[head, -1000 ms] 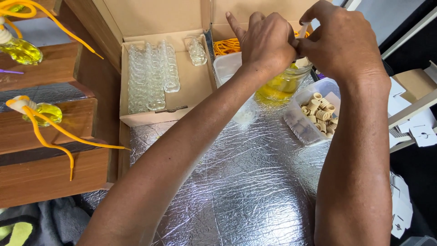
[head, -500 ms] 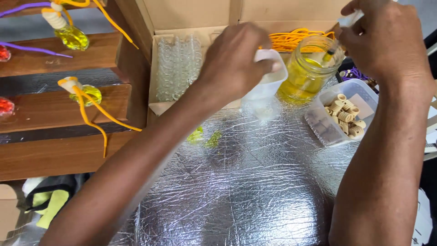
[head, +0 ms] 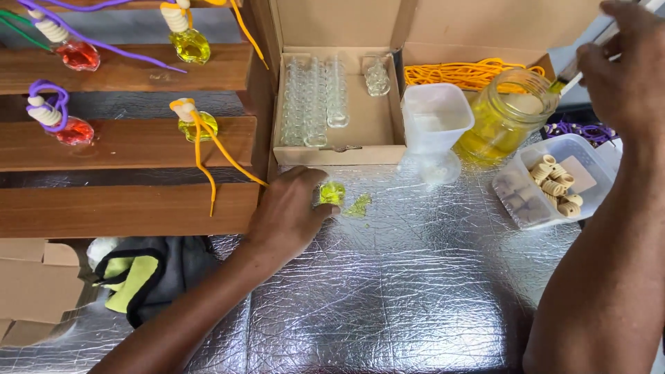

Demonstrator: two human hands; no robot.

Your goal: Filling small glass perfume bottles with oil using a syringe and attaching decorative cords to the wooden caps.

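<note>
Wooden steps: at far left we see brown wooden steps [head: 125,142] carrying small filled bottles, red ones [head: 73,130] with purple cords and yellow ones [head: 196,125] with orange cords.
Cloth: a dark and lime cloth [head: 149,273] lies below the steps.
Left hand: our left hand [head: 291,211] rests low on the foil-covered counter [head: 388,291], its fingers curled so the grip closes on a small yellow-filled bottle [head: 332,192] at the fingertips.
Bottle position: the bottle sits on the foil just in front of the cardboard box [head: 360,128], beside a yellow-green reflection or patch.
Box: it holds rows of clear empty glass bottles [head: 312,100].
Centre: a white plastic funnel-like cup [head: 435,125] stands just right of the box.
Jar: a glass jar of yellow liquid [head: 504,118] stands next, with orange cords [head: 464,73] behind it.
Tub: a clear tub [head: 554,181] holds pale ridged caps.
Right hand: our right hand [head: 623,76], at upper right above the jar, pinches a thin syringe-like tool [head: 578,66] in a closed grip.
</note>
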